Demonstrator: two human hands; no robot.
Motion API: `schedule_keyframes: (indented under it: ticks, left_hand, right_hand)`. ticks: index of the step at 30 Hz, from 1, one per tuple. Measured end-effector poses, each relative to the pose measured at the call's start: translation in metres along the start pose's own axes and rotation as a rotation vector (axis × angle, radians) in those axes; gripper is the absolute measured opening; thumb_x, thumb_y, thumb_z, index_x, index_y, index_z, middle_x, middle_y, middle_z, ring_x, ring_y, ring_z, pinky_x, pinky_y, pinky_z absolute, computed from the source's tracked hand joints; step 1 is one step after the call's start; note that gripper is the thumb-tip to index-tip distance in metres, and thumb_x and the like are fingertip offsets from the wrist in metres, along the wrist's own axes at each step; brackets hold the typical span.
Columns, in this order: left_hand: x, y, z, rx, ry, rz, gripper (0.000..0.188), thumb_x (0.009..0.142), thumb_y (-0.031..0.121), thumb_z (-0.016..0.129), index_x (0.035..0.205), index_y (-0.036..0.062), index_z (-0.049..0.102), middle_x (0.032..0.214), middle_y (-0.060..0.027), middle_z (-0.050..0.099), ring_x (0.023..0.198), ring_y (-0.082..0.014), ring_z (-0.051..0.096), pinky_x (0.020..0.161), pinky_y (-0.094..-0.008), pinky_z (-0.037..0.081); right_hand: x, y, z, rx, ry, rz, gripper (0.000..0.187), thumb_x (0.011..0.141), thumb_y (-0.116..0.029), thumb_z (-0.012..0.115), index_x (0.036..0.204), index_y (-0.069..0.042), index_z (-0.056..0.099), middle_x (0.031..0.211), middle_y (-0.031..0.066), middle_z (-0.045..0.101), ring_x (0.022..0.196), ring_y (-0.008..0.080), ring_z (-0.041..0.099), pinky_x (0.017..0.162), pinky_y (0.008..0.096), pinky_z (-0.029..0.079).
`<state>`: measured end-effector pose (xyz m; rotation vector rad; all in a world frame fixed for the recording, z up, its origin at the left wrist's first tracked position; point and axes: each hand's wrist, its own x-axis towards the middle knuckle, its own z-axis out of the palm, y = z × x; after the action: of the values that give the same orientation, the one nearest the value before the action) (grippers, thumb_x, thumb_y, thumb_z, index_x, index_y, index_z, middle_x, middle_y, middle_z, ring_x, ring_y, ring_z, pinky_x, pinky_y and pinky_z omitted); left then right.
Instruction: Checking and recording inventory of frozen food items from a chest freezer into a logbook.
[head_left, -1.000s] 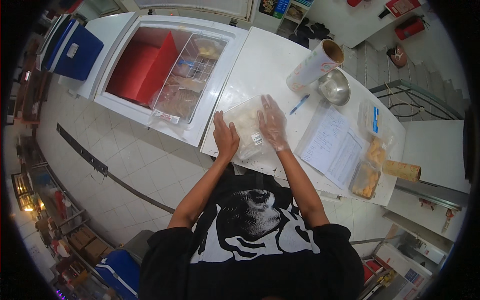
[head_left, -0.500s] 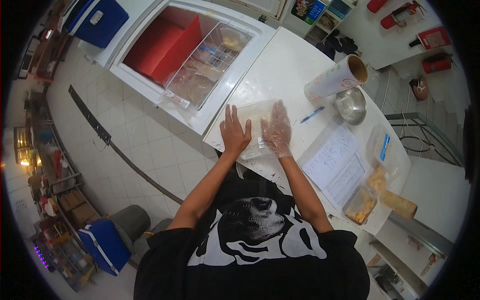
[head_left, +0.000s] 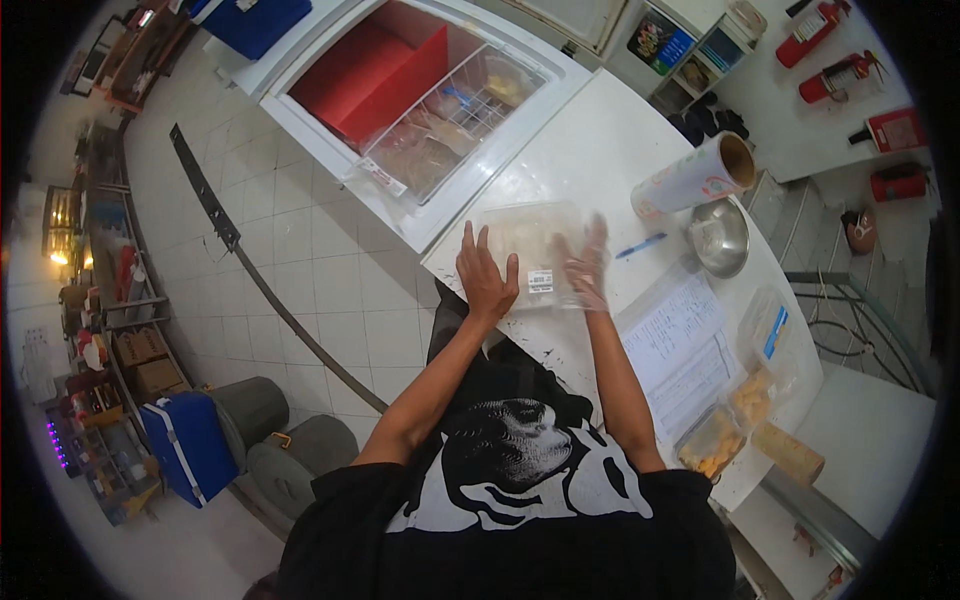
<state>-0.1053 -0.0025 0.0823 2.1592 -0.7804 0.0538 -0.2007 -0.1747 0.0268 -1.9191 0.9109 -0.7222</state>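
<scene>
A flat clear plastic pack with pale contents lies on the white table, and a small white label shows on its top. Bare and with spread fingers, my left hand rests along the pack's left edge. My right hand wears a clear plastic glove and is somewhat blurred; its fingers are apart at the pack's right side. Whether it touches the pack I cannot tell. Neither hand grips anything.
Beyond the table stands an open chest freezer with a red divider and a wire basket. To the right are a blue pen, a large wrap roll, a steel bowl, papers and plastic tubs with orange-yellow food.
My right hand has lifted or shifted off the pack's top toward its right side, uncovering the label. My left hand stays at the left edge. The whole view has shifted slightly.
</scene>
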Motion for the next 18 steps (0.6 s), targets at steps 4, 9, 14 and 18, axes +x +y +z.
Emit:
schedule_keyframes:
  ticks: [4,9,14,18]
  left_hand:
    - [-0.005,-0.024,0.004,-0.140,0.061,-0.205,0.067,0.102,0.031,0.056,0.148,-0.0110,0.032,0.155,-0.0309,0.031,0.139,-0.0474,0.038,0.114,-0.0569,0.029]
    - [0.023,-0.062,-0.013,-0.195,0.023,-0.181,0.062,0.104,0.031,0.053,0.147,-0.0097,0.034,0.155,-0.0317,0.030,0.141,-0.0469,0.036,0.115,-0.0548,0.028]
    - [0.087,-0.107,-0.036,-0.338,0.045,-0.177,0.054,0.104,0.023,0.051,0.146,-0.0074,0.035,0.157,-0.0307,0.030,0.143,-0.0466,0.034,0.116,-0.0529,0.029]
    - [0.128,-0.171,-0.084,-0.472,0.064,-0.341,0.049,0.101,0.013,0.055,0.146,-0.0019,0.041,0.151,-0.0209,0.042,0.132,-0.0340,0.048,0.107,-0.0449,0.040]
  right_hand:
    - [-0.015,-0.017,-0.026,-0.130,-0.380,0.174,0.069,0.099,-0.029,0.068,0.153,-0.004,0.035,0.149,0.0194,0.048,0.141,0.0317,0.042,0.118,0.0412,0.035]
    - [-0.011,-0.102,-0.022,0.241,-0.380,0.327,0.059,0.101,-0.034,0.067,0.146,-0.006,0.040,0.140,0.0172,0.051,0.133,0.0269,0.047,0.113,0.0389,0.036]
    - [0.039,-0.158,0.038,0.109,-0.262,0.575,0.061,0.103,-0.040,0.063,0.147,-0.008,0.037,0.137,0.0178,0.054,0.128,0.0269,0.051,0.110,0.0393,0.039]
    - [0.108,-0.176,0.113,0.052,-0.048,0.525,0.062,0.104,-0.045,0.061,0.147,-0.006,0.037,0.138,0.0223,0.055,0.124,0.0297,0.055,0.106,0.0403,0.042]
